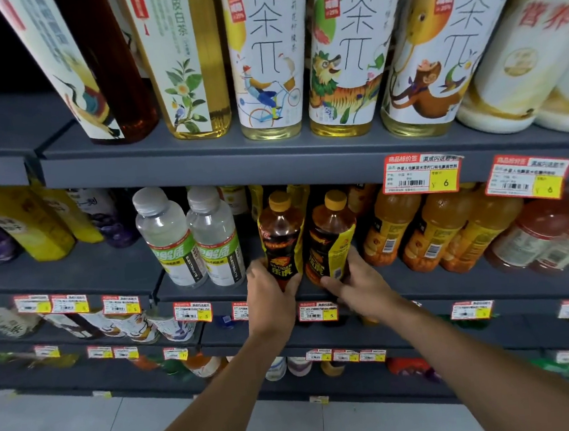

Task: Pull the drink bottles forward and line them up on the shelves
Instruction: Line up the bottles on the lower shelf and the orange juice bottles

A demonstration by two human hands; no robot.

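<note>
Two dark energy-drink bottles with yellow caps and yellow-black labels stand side by side at the front of the middle shelf [420, 289]. My left hand [272, 292] grips the base of the left bottle [280, 233]. My right hand [354, 284] grips the base of the right bottle [329, 235], fingers wrapped round its right side. More bottles of the same kind stand behind them, partly hidden.
Two clear electrolyte bottles [188, 237] stand just left of my hands, orange juice bottles [425, 230] just right. Tall tea bottles [341, 52] line the upper shelf. Price tags [420, 172] hang on the shelf edges. Lower shelves hold more drinks above a tiled floor.
</note>
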